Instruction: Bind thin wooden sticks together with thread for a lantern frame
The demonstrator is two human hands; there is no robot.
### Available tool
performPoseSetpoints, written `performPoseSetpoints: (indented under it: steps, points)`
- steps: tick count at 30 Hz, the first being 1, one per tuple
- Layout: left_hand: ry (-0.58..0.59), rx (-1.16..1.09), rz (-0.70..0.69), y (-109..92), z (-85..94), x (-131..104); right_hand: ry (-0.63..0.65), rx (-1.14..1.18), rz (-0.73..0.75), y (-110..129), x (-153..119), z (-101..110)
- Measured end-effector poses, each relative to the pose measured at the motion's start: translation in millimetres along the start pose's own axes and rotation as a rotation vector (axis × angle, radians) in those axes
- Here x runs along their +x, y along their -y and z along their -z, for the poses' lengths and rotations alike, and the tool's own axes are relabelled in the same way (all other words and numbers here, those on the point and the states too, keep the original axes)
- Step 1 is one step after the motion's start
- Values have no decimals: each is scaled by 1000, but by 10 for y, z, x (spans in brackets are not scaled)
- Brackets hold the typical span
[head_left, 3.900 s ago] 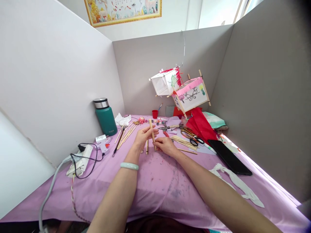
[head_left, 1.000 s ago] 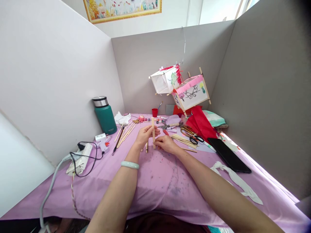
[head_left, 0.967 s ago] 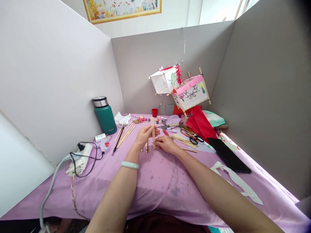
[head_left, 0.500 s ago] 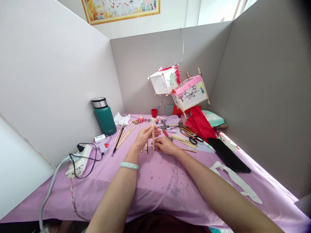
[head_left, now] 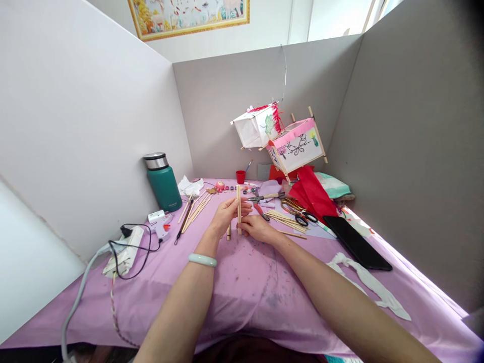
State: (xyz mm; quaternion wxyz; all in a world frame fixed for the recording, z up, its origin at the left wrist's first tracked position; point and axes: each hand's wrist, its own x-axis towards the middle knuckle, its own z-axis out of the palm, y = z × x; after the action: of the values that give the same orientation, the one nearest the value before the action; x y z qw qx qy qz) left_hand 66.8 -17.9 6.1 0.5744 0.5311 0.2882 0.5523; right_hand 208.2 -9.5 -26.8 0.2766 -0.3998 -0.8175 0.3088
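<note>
1. From afar, I see the left hand (head_left: 226, 214) pinching the wooden sticks (head_left: 239, 210) at their upper half.
2. The right hand (head_left: 257, 227) holds them near the lower end.
3. These sticks stand almost upright above the purple cloth (head_left: 245, 287).

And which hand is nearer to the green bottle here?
Left. The left hand, holding the upright sticks, is right of the green bottle; the right hand, lower on the same sticks, is farther right of it.
</note>
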Motion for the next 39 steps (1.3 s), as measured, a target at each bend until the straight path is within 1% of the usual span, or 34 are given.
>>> performPoseSetpoints:
  steps: [5, 8, 10, 14, 19, 23, 30, 32, 35, 39]
  points:
    - [19, -139, 26, 8, -26, 6, -21, -61, 47, 1, -5, 15]
    - [38, -181, 23, -6, -58, -1, -21, -109, 75, 22, -7, 40]
    - [41, -165, 5, -23, -87, -13, -39, -123, 73, 36, -2, 63]
    - [17, -122, -91, -27, -134, -25, -102, -122, 76, 10, 23, 89]
    - [26, -50, -12, 41, -153, -9, -55, -53, -3, -98, 37, 40]
    - [11, -72, -41, 50, -158, -14, -58, -31, 0, -103, 24, -1]
    - [15, -88, -63, 61, -131, -4, -75, -141, -4, -41, 15, -20]
    - [-3, -96, -71, 72, -115, 10, -63, -128, -4, -30, 10, -10]
    - [-32, -126, -83, 80, -97, 27, -36, -38, -14, -17, -4, 13]
    - [-17, -124, -78, 77, -100, 29, -37, 57, -12, -26, -10, 20]
